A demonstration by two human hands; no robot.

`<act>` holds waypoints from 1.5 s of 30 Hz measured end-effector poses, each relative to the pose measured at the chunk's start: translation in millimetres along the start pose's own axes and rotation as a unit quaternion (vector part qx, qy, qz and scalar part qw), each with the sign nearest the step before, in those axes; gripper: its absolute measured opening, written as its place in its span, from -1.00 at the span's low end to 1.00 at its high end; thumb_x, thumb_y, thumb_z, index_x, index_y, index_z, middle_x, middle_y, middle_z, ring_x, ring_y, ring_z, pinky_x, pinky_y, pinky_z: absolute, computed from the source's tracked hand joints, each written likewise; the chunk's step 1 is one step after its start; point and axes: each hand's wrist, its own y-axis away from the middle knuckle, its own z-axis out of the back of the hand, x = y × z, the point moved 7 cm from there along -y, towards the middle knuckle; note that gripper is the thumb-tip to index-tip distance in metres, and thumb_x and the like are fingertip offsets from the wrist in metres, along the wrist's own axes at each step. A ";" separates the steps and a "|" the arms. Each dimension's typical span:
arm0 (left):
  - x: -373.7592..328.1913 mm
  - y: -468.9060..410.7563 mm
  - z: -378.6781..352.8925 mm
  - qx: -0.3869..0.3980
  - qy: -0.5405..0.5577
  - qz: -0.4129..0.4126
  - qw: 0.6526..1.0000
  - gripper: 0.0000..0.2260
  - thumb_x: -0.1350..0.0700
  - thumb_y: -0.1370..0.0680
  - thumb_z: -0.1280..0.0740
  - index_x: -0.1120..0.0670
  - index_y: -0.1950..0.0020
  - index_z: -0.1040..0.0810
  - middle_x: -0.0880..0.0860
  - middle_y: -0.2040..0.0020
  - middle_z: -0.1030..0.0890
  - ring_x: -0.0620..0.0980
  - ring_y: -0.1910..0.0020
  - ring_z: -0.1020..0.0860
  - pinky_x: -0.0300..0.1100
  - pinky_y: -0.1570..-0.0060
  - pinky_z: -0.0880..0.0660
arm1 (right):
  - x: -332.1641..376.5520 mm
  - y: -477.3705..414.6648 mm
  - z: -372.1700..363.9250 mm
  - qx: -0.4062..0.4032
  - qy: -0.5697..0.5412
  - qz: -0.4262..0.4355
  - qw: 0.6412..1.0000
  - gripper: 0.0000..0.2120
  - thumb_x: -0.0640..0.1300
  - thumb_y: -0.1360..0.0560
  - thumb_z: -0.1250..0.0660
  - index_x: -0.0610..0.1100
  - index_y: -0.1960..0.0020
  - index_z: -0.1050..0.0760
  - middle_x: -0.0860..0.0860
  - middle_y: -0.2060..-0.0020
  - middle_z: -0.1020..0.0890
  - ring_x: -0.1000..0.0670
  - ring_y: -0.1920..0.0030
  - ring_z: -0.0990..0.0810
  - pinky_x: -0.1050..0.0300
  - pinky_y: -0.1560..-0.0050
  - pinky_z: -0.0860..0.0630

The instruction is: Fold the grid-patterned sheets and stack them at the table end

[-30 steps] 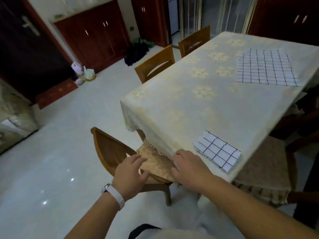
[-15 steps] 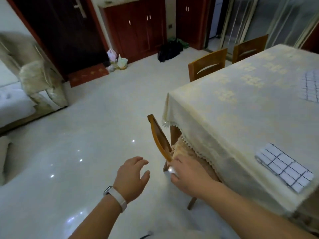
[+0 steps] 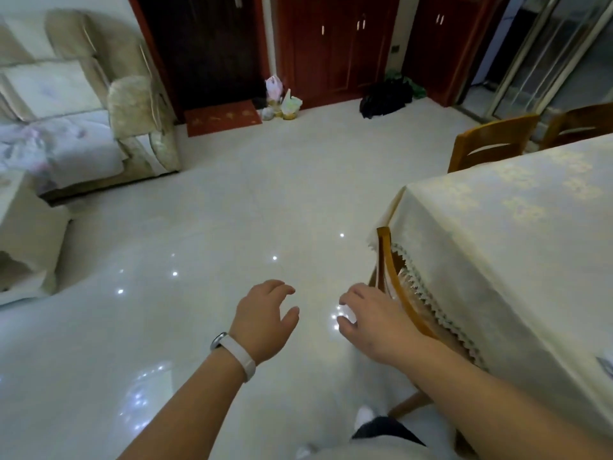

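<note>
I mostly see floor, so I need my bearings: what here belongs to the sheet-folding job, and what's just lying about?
Job: table; left hand and right hand, both empty; probably a folded grid-patterned sheet, just a sliver at the frame's right edge.

Lying about: wooden chair tucked under the table, sofa, red doormat, small bags, black bag.
</note>
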 end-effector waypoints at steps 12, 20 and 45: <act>57.3 -89.4 11.6 0.028 -0.042 0.049 0.997 -0.53 -0.12 -0.56 -0.26 -0.03 -0.44 -0.34 -0.07 -0.39 -0.42 -0.05 -0.37 -0.36 -0.14 -0.33 -0.29 | -18.8 -125.7 -4.6 0.036 -0.015 0.021 0.999 -0.58 0.14 -0.60 -0.10 0.02 -0.39 -0.37 0.10 -0.32 -0.40 0.04 -0.27 -0.42 0.13 -0.24 -0.38; 53.2 -241.3 20.7 0.060 -0.119 0.004 0.991 -0.55 -0.12 -0.50 -0.24 0.01 -0.35 -0.46 -0.01 -0.32 -0.50 0.04 -0.30 -0.44 -0.06 -0.26 -0.36 | -66.7 -249.3 12.2 0.042 -0.024 0.017 0.999 -0.59 0.11 -0.59 -0.11 -0.01 -0.37 -0.38 0.03 -0.30 -0.42 -0.04 -0.25 -0.43 0.04 -0.21 -0.41; 52.2 -542.9 -7.4 0.151 -0.087 -0.114 0.978 -0.40 -0.28 -0.45 -0.02 -0.01 -0.35 -0.46 -0.04 -0.34 -0.48 0.00 -0.33 -0.42 -0.10 -0.27 -0.32 | -177.5 -471.3 89.6 0.018 -0.078 -0.145 0.986 -0.62 0.08 -0.57 -0.16 -0.01 -0.34 -0.42 0.04 -0.26 -0.45 -0.06 -0.24 -0.43 0.05 -0.20 -0.39</act>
